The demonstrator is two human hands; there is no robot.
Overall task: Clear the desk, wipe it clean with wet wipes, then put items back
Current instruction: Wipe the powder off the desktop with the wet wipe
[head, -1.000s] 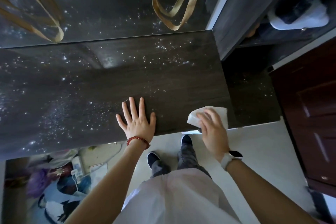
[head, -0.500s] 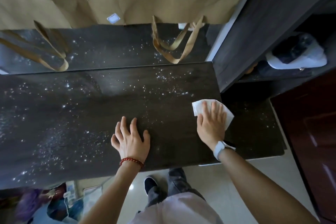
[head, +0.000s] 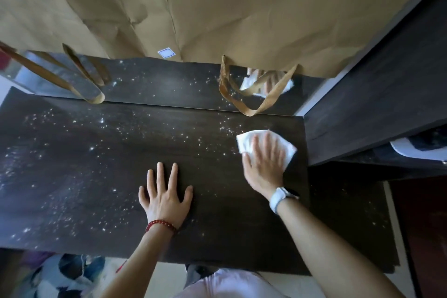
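Observation:
A dark wood desk (head: 96, 164) fills the middle of the view, its top speckled with bright dust or droplets. My right hand (head: 264, 167) lies flat on a white wet wipe (head: 246, 140) near the desk's far right corner, pressing it to the surface. My left hand (head: 164, 196) rests flat on the desk near its front edge, fingers spread, holding nothing. A red bead bracelet is on the left wrist, a white watch on the right.
A mirror strip (head: 157, 82) at the back reflects the desk and wipe. Brown paper (head: 217, 7) covers the wall above, with tan straps (head: 251, 101) hanging down. A dark cabinet (head: 375, 92) stands at the right. Colourful items (head: 60, 273) lie on the floor at the left.
My right hand has slid the wipe from the desk's front edge toward the far right corner. My left hand stayed planted. The view has tilted up.

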